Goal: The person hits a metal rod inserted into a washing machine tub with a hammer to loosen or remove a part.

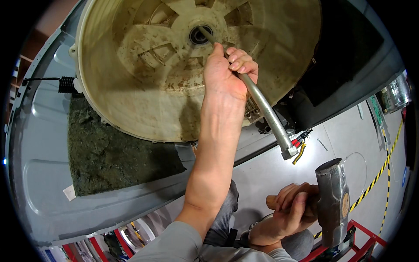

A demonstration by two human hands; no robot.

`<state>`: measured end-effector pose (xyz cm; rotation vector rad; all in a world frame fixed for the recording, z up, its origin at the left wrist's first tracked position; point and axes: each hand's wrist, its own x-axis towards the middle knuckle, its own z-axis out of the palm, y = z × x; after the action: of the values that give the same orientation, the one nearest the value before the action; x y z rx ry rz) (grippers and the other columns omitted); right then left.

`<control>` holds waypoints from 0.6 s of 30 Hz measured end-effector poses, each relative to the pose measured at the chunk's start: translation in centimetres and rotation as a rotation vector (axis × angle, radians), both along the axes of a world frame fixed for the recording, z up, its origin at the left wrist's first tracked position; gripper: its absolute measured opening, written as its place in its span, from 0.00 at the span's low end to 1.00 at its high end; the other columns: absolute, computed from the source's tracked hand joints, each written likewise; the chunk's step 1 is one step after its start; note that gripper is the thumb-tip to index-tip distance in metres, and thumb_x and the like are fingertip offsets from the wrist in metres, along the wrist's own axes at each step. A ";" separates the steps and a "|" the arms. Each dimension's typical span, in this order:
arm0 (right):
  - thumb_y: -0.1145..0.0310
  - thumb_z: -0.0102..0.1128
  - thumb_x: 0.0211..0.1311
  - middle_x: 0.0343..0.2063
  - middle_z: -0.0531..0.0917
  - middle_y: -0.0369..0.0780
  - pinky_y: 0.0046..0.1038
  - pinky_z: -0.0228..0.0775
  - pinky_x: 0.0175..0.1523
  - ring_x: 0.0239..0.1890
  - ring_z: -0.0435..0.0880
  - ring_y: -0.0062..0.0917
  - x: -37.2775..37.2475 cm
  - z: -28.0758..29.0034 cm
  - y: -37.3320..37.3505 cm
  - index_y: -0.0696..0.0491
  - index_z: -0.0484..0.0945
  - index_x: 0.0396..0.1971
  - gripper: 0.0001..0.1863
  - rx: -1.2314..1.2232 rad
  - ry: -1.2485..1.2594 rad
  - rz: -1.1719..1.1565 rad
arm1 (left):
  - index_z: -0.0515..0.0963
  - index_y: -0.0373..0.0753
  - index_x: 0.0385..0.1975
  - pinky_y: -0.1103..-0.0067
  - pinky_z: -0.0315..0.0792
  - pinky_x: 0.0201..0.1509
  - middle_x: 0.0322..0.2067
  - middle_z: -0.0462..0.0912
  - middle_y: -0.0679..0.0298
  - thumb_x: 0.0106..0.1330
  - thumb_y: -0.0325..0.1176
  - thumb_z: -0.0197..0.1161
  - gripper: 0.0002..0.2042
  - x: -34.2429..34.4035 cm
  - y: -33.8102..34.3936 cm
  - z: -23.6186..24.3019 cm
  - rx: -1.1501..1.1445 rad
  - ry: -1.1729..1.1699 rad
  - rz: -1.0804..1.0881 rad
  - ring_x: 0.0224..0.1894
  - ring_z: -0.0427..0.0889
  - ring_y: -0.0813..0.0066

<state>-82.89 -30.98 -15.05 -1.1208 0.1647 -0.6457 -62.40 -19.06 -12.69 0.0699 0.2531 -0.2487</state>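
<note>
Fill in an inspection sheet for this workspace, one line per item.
Surface: cream tub, stained brown inside; dark fibrous pad on the grey panel.
Job's things: metal rod, its far end at the ring in the tub's middle; hammer, head up off the floor.
Clutter: tools with red and yellow grips and a screw or bolt on the floor.
Hands: left wrapped round the rod; right round the hammer's handle.
Cables: thin loop on the floor at right; cannot tell whether it is a cable.
Surroundings: yellow-black striped tape, red frame.
</note>
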 end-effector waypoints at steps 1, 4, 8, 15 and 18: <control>0.78 0.45 0.52 0.08 0.61 0.35 0.16 0.51 0.12 0.06 0.54 0.14 0.0 0.1 -0.1 0.64 0.65 0.33 0.08 -0.004 0.005 -0.004 | 0.58 0.43 0.15 0.88 0.51 0.11 0.08 0.55 0.72 0.64 0.50 0.34 0.21 0.0 -0.2 0.0 0.017 0.016 0.002 0.07 0.53 0.84; 0.78 0.44 0.52 0.08 0.61 0.36 0.15 0.51 0.12 0.06 0.55 0.15 0.0 -0.3 -0.2 0.64 0.65 0.34 0.09 0.003 -0.024 -0.001 | 0.58 0.43 0.15 0.88 0.51 0.12 0.08 0.55 0.73 0.64 0.49 0.34 0.20 0.0 -0.3 -0.1 0.046 0.020 0.013 0.08 0.53 0.84; 0.78 0.44 0.52 0.08 0.62 0.36 0.15 0.51 0.11 0.06 0.55 0.15 0.1 -0.6 -0.3 0.64 0.65 0.33 0.08 0.021 -0.044 0.017 | 0.58 0.39 0.15 0.86 0.52 0.13 0.09 0.56 0.69 0.65 0.47 0.33 0.21 0.0 -0.5 -0.6 0.062 -0.035 -0.002 0.09 0.55 0.82; 0.77 0.45 0.52 0.08 0.61 0.35 0.15 0.51 0.11 0.06 0.55 0.14 0.2 -1.0 -0.5 0.63 0.65 0.31 0.07 -0.012 -0.048 0.043 | 0.58 0.42 0.15 0.86 0.52 0.13 0.09 0.56 0.72 0.64 0.49 0.34 0.20 0.1 -0.9 -0.5 0.106 0.010 0.013 0.09 0.54 0.83; 0.77 0.45 0.52 0.08 0.61 0.35 0.15 0.51 0.11 0.06 0.55 0.14 0.3 -0.8 -0.3 0.63 0.65 0.30 0.06 0.014 -0.026 0.026 | 0.58 0.44 0.15 0.86 0.51 0.13 0.09 0.55 0.73 0.64 0.50 0.35 0.20 0.2 -0.9 -0.6 0.122 0.029 0.014 0.09 0.53 0.84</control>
<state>-82.56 -31.32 -15.83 -1.0986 0.1320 -0.6349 -62.22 -19.93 -13.32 0.1854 0.2979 -0.2205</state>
